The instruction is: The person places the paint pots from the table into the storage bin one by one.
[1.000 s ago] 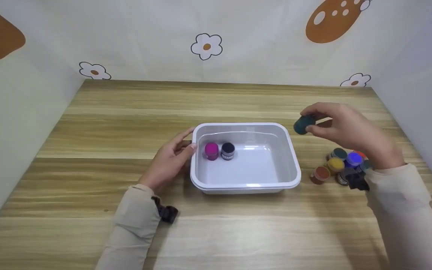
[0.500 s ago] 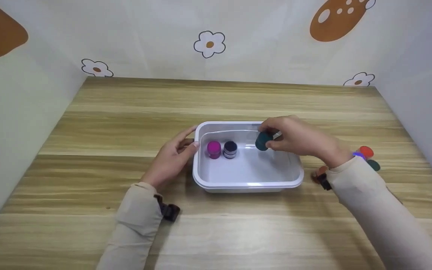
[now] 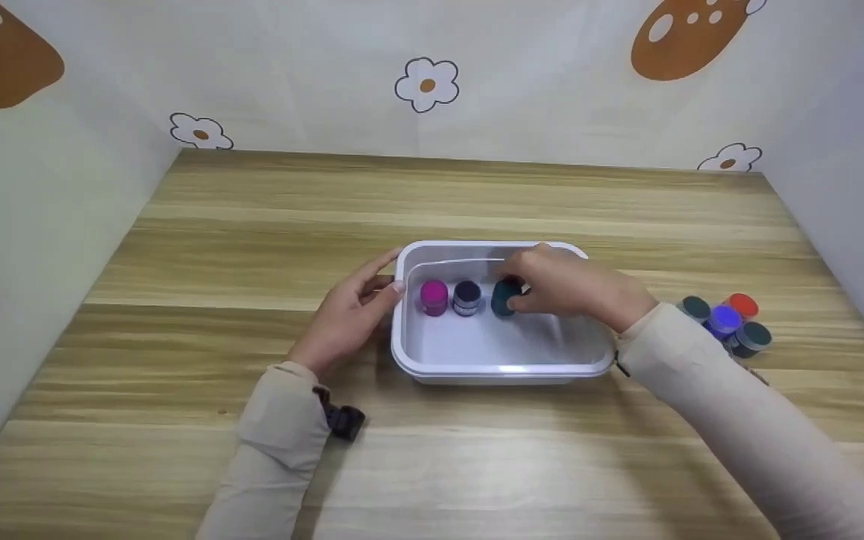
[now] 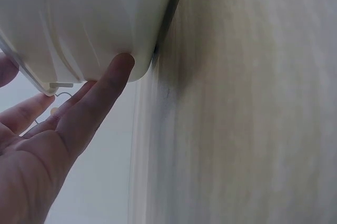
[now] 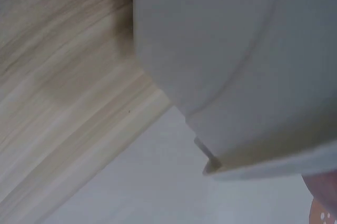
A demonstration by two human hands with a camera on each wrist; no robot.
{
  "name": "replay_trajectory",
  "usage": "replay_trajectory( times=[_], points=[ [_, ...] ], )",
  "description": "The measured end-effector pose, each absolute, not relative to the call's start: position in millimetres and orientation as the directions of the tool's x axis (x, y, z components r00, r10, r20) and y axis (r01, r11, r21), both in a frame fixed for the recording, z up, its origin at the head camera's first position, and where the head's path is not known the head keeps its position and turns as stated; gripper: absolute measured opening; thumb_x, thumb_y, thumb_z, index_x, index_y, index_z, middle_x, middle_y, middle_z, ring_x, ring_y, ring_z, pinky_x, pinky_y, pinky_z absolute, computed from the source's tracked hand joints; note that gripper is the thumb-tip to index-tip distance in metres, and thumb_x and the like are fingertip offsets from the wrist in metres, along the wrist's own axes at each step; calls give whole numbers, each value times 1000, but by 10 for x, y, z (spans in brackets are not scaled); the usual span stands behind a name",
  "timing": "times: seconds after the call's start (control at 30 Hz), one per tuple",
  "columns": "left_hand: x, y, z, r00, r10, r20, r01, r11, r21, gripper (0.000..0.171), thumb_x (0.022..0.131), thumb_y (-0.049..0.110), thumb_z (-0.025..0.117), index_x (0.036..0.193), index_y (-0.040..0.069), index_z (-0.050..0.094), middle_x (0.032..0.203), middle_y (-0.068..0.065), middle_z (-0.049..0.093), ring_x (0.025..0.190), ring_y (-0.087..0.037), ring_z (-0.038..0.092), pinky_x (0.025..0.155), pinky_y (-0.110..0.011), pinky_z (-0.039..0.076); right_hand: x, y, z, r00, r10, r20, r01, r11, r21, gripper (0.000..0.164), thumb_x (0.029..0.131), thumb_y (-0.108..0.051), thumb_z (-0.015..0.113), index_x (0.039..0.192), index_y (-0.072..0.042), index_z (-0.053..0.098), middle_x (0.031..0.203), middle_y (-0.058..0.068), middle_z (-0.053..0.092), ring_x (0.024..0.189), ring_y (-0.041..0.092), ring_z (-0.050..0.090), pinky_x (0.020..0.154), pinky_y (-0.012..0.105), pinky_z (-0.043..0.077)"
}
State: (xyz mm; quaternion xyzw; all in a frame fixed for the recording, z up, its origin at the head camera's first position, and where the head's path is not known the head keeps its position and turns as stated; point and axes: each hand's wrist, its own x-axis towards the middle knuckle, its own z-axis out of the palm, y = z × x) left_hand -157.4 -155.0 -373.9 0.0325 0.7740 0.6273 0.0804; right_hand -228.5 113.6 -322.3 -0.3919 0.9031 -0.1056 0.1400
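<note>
A white plastic basin (image 3: 503, 370) stands on the wooden table. My left hand (image 3: 346, 319) holds its left side, thumb on the rim and fingers (image 4: 100, 95) along the outer wall in the left wrist view. Inside the basin, my right hand (image 3: 571, 283) pinches a small dark green paint jar (image 3: 503, 300) between thumb and fingers, low over the floor. To its left stand a black-lidded jar (image 3: 466, 298) and a magenta jar (image 3: 433, 298), in a row with it. The right wrist view is mostly filled by the basin's outer wall (image 5: 210, 39), which hides that hand's grip.
Right of the basin, several more paint jars stand close together: a red one (image 3: 742, 306), a blue one (image 3: 723, 320) and dark green ones such as this jar (image 3: 751, 339). The right sleeve (image 3: 709, 382) covers part of the group. A patterned curtain (image 3: 327, 75) rises behind the table.
My right hand has carried the dark green jar leftward from above the jar group and lowered it into the basin beside the black-lidded jar. The left hand keeps its hold on the basin.
</note>
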Motion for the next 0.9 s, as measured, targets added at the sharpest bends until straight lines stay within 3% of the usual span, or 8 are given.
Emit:
replay_trajectory(
  times=[0.13, 0.37, 0.63, 0.9],
  points=[
    [-1573, -1537, -3742, -986, 151, -76, -44, 211, 977, 56, 101, 23, 59, 153, 21, 40, 138, -18, 57, 126, -28, 57, 103, -37, 51, -2282, 1106, -3255, -662, -729, -172, -677, 681, -279, 7, 84, -7, 72, 87, -4, 67, 73, 3, 58, 65, 17, 51, 59, 31, 46],
    [-1584, -1545, -3754, -986, 145, -76, -43, 214, 976, 56, 100, 22, 59, 153, 21, 39, 139, -19, 56, 127, -29, 56, 103, -38, 51, -2265, 1057, -3305, -677, -716, -168, -658, 692, -298, 17, 87, -8, 73, 101, 1, 69, 83, 7, 64, 73, 18, 57, 68, 35, 56],
    [-1577, -1546, -3764, -984, 167, -58, -32, 153, 988, 56, 101, 17, 58, 153, 15, 39, 137, -24, 56, 125, -32, 58, 98, -37, 55, -2250, 1048, -3331, -672, -728, -134, -678, 678, -284, 16, 88, -9, 73, 100, 1, 68, 83, 7, 62, 73, 18, 56, 68, 35, 55],
    [-1569, -1547, -3754, -983, 172, -57, -31, 148, 988, 57, 101, 20, 58, 153, 16, 38, 137, -22, 56, 124, -31, 58, 96, -35, 55, -2233, 1168, -3147, -696, -706, -126, -628, 685, -368, 29, 90, -6, 67, 118, 4, 67, 110, 16, 71, 100, 28, 68, 89, 43, 58]
  ],
)
